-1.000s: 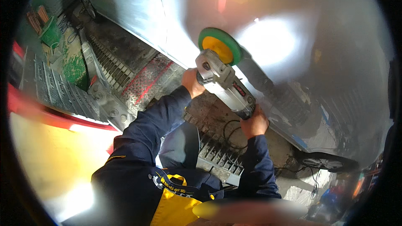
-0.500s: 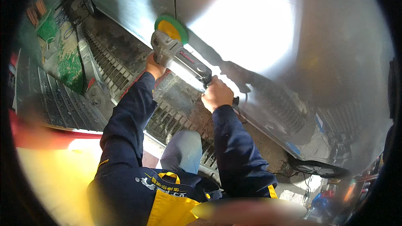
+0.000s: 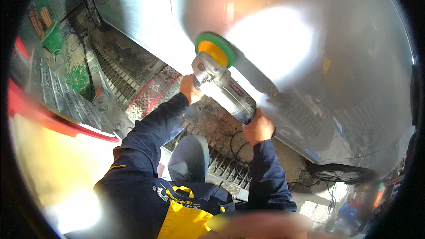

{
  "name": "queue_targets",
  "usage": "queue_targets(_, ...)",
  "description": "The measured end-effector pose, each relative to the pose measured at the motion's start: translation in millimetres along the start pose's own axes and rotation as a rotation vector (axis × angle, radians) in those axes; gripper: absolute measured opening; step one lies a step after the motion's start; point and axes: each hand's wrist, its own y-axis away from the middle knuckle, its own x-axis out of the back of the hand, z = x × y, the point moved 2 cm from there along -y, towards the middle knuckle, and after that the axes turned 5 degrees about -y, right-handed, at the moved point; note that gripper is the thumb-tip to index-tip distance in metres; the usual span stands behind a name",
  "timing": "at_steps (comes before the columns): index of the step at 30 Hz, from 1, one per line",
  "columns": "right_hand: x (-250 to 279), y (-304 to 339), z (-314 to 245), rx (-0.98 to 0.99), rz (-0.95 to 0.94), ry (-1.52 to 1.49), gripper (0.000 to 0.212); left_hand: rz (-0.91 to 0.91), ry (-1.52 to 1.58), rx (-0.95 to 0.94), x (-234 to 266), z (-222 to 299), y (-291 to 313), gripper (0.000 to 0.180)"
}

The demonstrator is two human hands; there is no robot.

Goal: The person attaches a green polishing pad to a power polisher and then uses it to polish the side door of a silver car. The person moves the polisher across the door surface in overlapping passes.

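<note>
Both my hands hold a grey power polisher (image 3: 228, 90) against the side of a silver-grey car (image 3: 345, 62). Its round pad (image 3: 214, 49), green-rimmed with a yellow middle, lies on or close to the door panel; I cannot tell if it presses. My left hand (image 3: 191, 89) is wrapped round the grip beside the polisher's head, its fingers partly hidden behind the tool. My right hand (image 3: 259, 127) closes round the rear handle, where a black power cord (image 3: 234, 144) hangs down.
The car's wheels (image 3: 338, 175) stand on a floor with metal grating (image 3: 117, 79) and red-edged tread plate (image 3: 155, 88). A green bucket (image 3: 53, 39) sits far left. Ribbed metal and a red edge (image 3: 53, 115) lie close at my left. More cable lies at lower right.
The polisher and both hands have moved right and a little nearer to me along the car's panel. The grip of both hands stays the same.
</note>
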Motion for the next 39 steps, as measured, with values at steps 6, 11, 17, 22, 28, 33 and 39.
queue_targets(6,31.4,56.9,52.1,0.010,0.259,-0.177,0.044,-0.113,0.031,-0.064,-6.3,105.7,15.1,0.031)
queue_targets(11,47.4,87.0,78.6,0.005,0.374,-0.250,0.045,-0.244,-0.050,-0.105,-7.6,169.9,20.4,0.037)
queue_targets(17,38.3,69.9,67.0,0.019,0.370,-0.266,0.050,-0.190,-0.067,-0.157,4.3,155.8,0.5,0.040)
queue_targets(22,-5.7,6.4,7.0,0.106,0.222,-0.104,0.055,-0.111,-0.108,0.053,27.3,50.0,-18.4,0.033)
queue_targets(28,-40.4,-59.6,-93.7,0.196,-0.002,-0.074,0.052,0.132,-0.061,0.029,59.4,-85.6,-43.4,0.046)
queue_targets(33,-50.9,-103.2,-156.5,0.216,-0.073,-0.042,0.047,0.212,-0.010,0.198,73.6,-159.5,-52.6,0.049)
queue_targets(39,-60.1,-119.4,-183.0,0.290,-0.149,0.085,0.031,0.121,-0.077,0.331,85.2,-185.4,-35.1,0.042)
